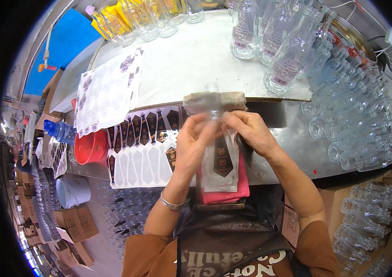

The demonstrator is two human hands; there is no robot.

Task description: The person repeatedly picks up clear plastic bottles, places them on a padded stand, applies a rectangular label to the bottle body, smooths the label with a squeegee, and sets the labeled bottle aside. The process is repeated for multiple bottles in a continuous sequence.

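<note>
A clear glass bottle (pixel 210 174) lies in front of me, its neck pointing away and resting on a rolled beige cloth (pixel 239 99). On its upper side sits a black, tie-shaped label (pixel 222 159) with copper-coloured print. My left hand (pixel 195 138) is closed about the left side of the bottle's neck, its fingertips slightly blurred. On the neck's other side my right hand (pixel 250 130) has its thumb and fingers pressed together; what they pinch is hidden. A dark flat piece (pixel 245 148) shows below the right hand's curled fingers. Under the bottle is a pink cloth (pixel 244 185).
Sheets of black labels (pixel 136 159) lie to the left, partly beneath white label sheets (pixel 107 90). Beside them is a red basin (pixel 91 147). Labelled bottles (pixel 244 34) stand at the back right; many clear bottles (pixel 343 124) crowd the right side. Cardboard boxes (pixel 76 225) sit lower left.
</note>
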